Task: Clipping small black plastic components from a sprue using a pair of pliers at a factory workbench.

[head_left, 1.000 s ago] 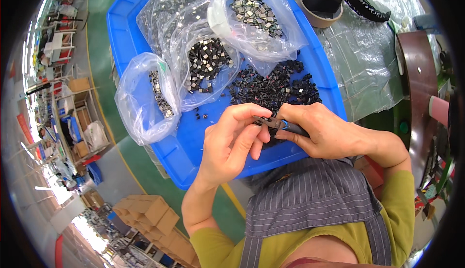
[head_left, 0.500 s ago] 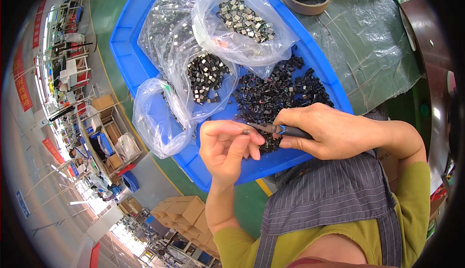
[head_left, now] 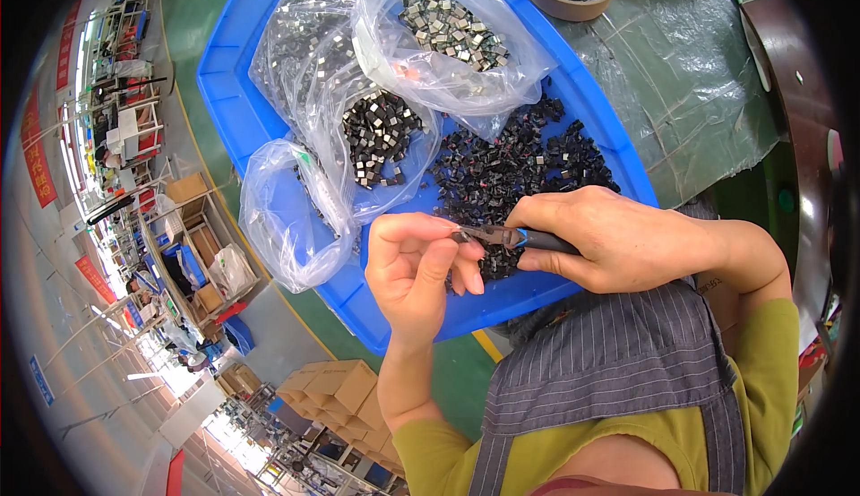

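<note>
While green floor [head_left: 195, 12] flanks the blue tray [head_left: 511, 305], left grip [head_left: 405, 269] holds a part [head_left: 460, 237], right grip [head_left: 605, 241] pliers [head_left: 543, 241].

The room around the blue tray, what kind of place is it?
Probably a factory workshop: stacked cardboard boxes, a yellow line on the green floor, and a blue tray with many small black parts.

I see a shelf unit [head_left: 206, 243] with a blue bin [head_left: 238, 335] close beside it. Cardboard boxes [head_left: 345, 397] are stacked below and right of it in my view, red banners [head_left: 38, 164] left, green floor [head_left: 193, 21] and, farther off, a tan ring [head_left: 578, 12] right.
</note>
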`<action>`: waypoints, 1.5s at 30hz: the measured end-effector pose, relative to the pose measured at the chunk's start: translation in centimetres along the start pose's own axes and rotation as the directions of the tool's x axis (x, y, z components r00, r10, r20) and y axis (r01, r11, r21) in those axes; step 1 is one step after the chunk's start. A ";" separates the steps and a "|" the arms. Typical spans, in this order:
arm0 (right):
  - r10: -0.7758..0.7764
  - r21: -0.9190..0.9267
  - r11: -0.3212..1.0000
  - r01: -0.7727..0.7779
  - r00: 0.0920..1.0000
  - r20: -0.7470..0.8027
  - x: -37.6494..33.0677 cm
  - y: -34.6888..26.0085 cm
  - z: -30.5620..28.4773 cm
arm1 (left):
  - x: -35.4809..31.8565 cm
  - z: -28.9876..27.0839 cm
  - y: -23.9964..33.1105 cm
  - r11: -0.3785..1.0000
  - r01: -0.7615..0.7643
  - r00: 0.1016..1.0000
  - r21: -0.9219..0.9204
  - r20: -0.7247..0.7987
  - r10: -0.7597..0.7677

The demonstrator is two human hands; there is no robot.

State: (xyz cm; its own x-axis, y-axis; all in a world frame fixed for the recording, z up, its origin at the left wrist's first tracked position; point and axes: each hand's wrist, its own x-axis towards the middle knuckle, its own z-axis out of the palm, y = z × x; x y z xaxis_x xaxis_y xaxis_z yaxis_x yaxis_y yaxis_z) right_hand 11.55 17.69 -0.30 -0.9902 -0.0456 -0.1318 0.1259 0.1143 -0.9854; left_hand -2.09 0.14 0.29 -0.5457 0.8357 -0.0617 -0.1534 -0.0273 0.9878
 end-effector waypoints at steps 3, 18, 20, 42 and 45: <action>0.025 0.015 1.000 -0.025 0.999 0.022 0.0 -0.2 -0.1 | 0.0 0.1 0.1 1.000 0.021 1.000 0.001 -0.019 -0.021; 0.080 0.012 0.997 -0.081 0.994 0.081 0.1 -0.4 -0.2 | 0.1 0.2 0.0 0.992 0.103 0.995 -0.073 0.003 -0.103; 0.091 -0.004 0.996 -0.091 0.992 0.084 0.1 -0.6 -0.4 | 0.1 0.2 0.0 0.991 0.112 0.994 -0.066 0.005 -0.112; 0.067 -0.107 0.992 -0.065 0.998 0.016 0.2 0.0 0.2 | -0.1 0.0 0.0 0.504 -0.308 0.941 0.807 0.181 0.285; 0.055 -0.083 0.995 -0.052 0.998 0.035 0.1 -0.3 0.1 | 0.0 -0.6 0.6 0.701 -0.177 0.984 0.691 0.121 0.128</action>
State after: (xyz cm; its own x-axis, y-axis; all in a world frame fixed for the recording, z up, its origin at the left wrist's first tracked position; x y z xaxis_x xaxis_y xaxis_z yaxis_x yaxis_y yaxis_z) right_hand 11.38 17.59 -0.04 -0.9792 -0.0738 -0.1892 0.1716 0.1982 -0.9650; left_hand -2.70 -0.19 0.82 -0.4567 0.8857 0.0834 0.5585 0.2125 0.8018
